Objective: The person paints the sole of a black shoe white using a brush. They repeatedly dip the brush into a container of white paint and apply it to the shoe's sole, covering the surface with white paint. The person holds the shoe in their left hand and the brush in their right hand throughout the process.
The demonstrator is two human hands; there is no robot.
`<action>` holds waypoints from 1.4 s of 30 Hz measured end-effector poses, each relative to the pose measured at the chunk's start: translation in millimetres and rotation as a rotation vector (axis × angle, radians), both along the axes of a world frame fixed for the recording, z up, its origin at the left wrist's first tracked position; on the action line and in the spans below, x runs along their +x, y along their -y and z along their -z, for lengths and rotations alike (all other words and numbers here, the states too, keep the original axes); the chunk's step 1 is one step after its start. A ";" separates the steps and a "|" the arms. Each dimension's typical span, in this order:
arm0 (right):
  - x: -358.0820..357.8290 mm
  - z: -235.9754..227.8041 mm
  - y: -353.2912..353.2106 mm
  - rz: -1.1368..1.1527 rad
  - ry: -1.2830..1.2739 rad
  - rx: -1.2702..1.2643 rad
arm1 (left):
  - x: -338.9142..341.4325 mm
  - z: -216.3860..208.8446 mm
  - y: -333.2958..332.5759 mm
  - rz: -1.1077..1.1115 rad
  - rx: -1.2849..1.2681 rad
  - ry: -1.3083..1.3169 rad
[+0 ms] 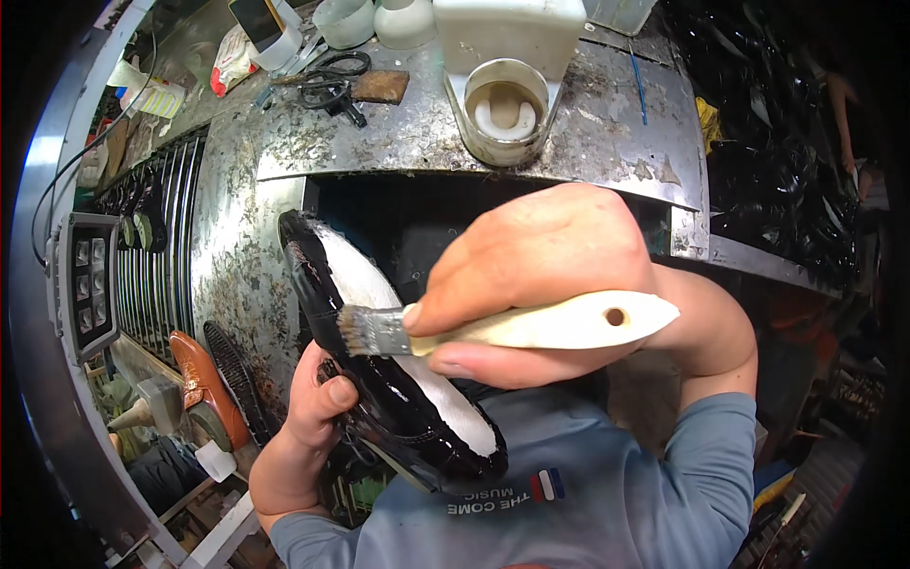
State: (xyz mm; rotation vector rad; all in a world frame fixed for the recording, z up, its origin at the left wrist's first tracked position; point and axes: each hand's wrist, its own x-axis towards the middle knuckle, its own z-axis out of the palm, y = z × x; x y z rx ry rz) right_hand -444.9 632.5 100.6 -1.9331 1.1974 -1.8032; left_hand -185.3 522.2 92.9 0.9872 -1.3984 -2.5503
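My left hand [322,396] grips a glossy black shoe [391,387] by its side. The shoe is tilted, its white bottom [355,268] turned up toward me. In my right hand [545,256] is a flat paintbrush [559,325] with a pale wooden handle, a hole near its end and a metal ferrule. Its bristles touch the shoe around the middle, where the black edge meets the white bottom. My right fingers and thumb pinch the brush close to the ferrule.
A glass jar [502,119] of cloudy liquid stands before a white plastic container [507,33] on the worn metal bench. Black-handled scissors [332,81] lie by a brown block [381,87]. Left are a brown leather shoe [204,384], a loose sole [237,379] and a lamp [88,284]. Shiny black items [768,190] fill the right.
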 end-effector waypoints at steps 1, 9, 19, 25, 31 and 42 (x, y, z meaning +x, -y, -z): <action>1.1 0.8 2.0 -0.002 -0.001 0.003 | -1.7 -1.7 -0.8 -0.004 -0.026 0.004; 3.4 1.5 -17.5 -0.184 0.075 0.131 | 9.0 6.2 3.5 -0.078 -0.043 -0.020; -0.6 -18.2 -33.1 -0.334 0.114 0.270 | 23.3 48.4 2.0 -0.206 0.202 -0.139; -7.1 -24.3 -32.8 -0.394 0.089 0.272 | 23.8 78.0 -5.9 -0.247 0.526 -0.318; -9.0 -26.5 -28.5 -0.403 0.071 0.211 | -27.2 58.2 -37.6 -0.399 0.648 -0.221; -5.9 -18.2 -5.1 -0.459 0.140 0.100 | -36.9 72.1 -45.4 -0.130 0.860 -0.305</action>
